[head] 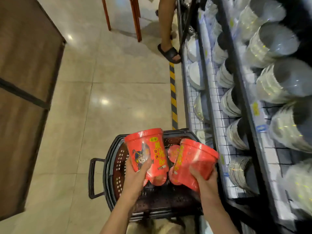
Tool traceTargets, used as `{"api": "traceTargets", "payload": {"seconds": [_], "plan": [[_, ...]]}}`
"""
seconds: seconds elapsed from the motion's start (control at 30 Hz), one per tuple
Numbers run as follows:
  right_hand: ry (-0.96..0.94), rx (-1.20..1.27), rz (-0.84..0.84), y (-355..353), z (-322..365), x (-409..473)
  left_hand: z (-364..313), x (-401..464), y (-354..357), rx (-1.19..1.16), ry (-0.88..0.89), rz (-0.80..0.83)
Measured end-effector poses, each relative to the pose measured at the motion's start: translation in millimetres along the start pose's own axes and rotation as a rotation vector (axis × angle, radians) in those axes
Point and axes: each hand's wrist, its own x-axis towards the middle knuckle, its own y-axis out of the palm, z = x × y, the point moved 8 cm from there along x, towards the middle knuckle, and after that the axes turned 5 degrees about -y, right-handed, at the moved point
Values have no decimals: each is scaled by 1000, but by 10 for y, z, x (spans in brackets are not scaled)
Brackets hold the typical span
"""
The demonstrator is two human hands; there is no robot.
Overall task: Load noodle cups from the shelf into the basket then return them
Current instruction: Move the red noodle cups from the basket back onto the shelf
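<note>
Two red noodle cups with yellow print hang above a dark perforated basket (pixel 116 168) that stands on the floor. My left hand (pixel 138 168) grips the left noodle cup (pixel 148 149) near its base, lid end pointing away from me. My right hand (pixel 204 174) grips the right noodle cup (pixel 194 159), which tilts to the right. Between and below them, more red cups (pixel 173 153) lie inside the basket, partly hidden. The shelf (pixel 209 105) runs along the right side.
The shelf tiers hold stacks of clear plastic bowls (pixel 278 78) and white dishes (pixel 195 75). Another person's leg and black sandal (pixel 168 51) stand by the shelf's far end. Yellow-black tape (pixel 173 92) marks the tiled floor. A wooden counter (pixel 25 65) is at left, red chair legs (pixel 136 19) behind.
</note>
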Motion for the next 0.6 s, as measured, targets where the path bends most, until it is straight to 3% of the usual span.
{"api": "traceTargets", "payload": {"seconds": [0.27,0.43,0.6], "plan": [[-220,224,128,-255,1033,-1148,-981,-1400,-114,-70,199,140],[-338,342,101,-443,1294,-1782,-1225,-1805,-369,-40,254,232],[-426,491,-46,-605,1183,-2368,-1282,-1994,-400,-46,243,362]]}}
